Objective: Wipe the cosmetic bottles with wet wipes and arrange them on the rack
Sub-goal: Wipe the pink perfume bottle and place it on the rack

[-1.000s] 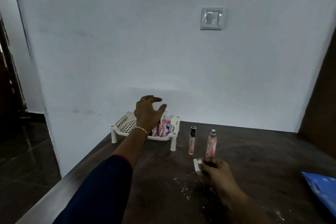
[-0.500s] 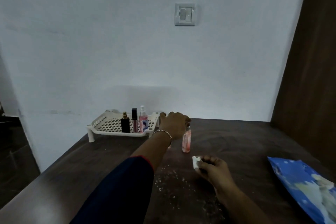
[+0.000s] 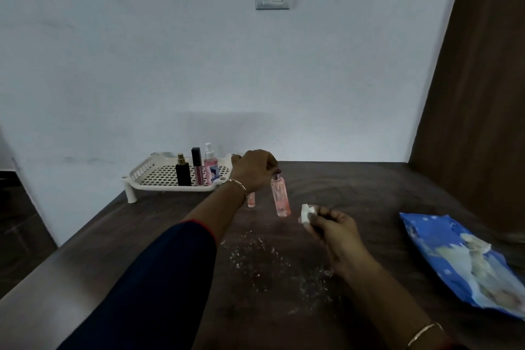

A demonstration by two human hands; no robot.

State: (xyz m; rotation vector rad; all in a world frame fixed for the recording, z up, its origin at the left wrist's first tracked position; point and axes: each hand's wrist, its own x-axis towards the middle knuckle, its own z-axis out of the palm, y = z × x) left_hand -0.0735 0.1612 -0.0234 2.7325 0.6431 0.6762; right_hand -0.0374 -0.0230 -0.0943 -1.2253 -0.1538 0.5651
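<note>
Bottle (image 3: 280,199) newly off table (image 3: 355,193), in grip of left hand (image 3: 255,170)

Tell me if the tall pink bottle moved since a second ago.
Yes. The left hand grips the pink bottle by its cap; it tilts, base nearer the camera than the small bottle it stood level with.

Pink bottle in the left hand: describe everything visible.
The pink bottle is a slim, clear cylinder of pink liquid with a silvery collar. The left hand pinches its top, so it hangs slightly tilted, apparently just off the table. The wipe in the right hand is near its base, not touching.
</note>
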